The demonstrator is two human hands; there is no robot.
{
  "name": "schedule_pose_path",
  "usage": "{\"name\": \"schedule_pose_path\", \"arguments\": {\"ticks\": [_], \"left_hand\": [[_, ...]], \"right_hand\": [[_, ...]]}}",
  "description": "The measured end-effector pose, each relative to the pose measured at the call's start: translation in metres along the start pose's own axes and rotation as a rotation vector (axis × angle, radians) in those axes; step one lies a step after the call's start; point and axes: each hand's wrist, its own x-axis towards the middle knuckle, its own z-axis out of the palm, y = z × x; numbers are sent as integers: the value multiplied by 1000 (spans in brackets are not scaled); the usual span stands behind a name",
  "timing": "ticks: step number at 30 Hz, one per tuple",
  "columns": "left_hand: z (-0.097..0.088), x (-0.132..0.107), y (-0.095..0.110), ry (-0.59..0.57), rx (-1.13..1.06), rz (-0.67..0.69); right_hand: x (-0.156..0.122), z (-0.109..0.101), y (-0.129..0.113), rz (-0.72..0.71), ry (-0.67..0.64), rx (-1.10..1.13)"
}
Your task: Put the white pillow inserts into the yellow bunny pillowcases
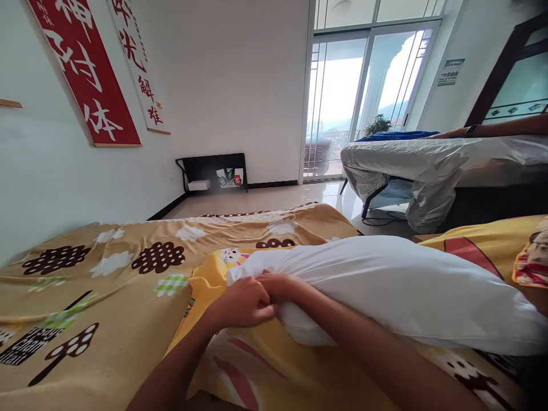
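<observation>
Fingers (262, 311) of left hand (242, 305) and right hand (283, 285) pinch white pillow (385, 285).

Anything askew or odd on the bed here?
Nothing is damaged or spilled. The sheet is rumpled into folds. The bare pillow lies slantwise over a crumpled yellow cover, and the left hand and right hand meet at its corner.

A plump white pillow (385, 285) is seen laid lengthwise on a bed (107, 342). Its left end is bunched to a narrow point and its bulk is stretched away to the right. A yellow cartoon-print cover (265, 365) is spread creased beneath it, with a small cat figure shown on the fabric just beyond the pillow's bunched corner.
</observation>
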Motion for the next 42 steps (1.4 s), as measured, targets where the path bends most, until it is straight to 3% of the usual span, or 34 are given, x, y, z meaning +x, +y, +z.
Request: {"name": "schedule_pose_path", "arguments": {"ticks": [4, 7, 9, 11, 15, 18, 21, 23, 25, 27, 29, 33, 35, 37, 39, 42], "left_hand": [[14, -2, -43, 148, -234, -141], [34, -17, -64, 80, -307, -134], [45, -28, -68, 42, -306, -123], [49, -37, -66, 26, -277, -128], [40, -42, -43, -14, -148, -106], [34, -37, -2, -86, -7, 18], [36, -24, 52, -151, 155, 118], [38, -12, 83, -100, 180, 102], [37, -1, 101, 7, 118, 47], [32, 3, 99, 97, 35, -10], [26, -1, 76, 110, -7, -26], [15, -25, 9, -7, -38, 32], [11, -34, -8, -75, -133, 81], [9, -32, -3, -45, -210, 141], [12, -19, 15, 50, -216, 213], [24, 3, 37, 134, -50, 272]], "right_hand": [[-38, -16, -10, -91, -106, 159], [-88, -11, -44, 18, 110, 112], [-123, 4, -72, 116, 350, -171], [-156, 21, -93, 217, 445, -408], [-197, 35, -91, 418, 475, -581], [-193, 22, -65, 279, 477, -556], [-165, -12, -39, 123, 441, -477], [-140, -38, -27, 121, 339, -420], [-120, -57, -20, 177, 210, -312], [-111, -60, -17, 202, 116, -182], [-116, -47, -20, 179, 89, -102], [-147, 2, -46, 124, 293, -219], [-152, 20, -62, 118, 402, -333], [-146, 31, -73, 110, 412, -387], [-133, 36, -78, 88, 396, -361], [-126, 38, -83, 89, 466, -321]]}}
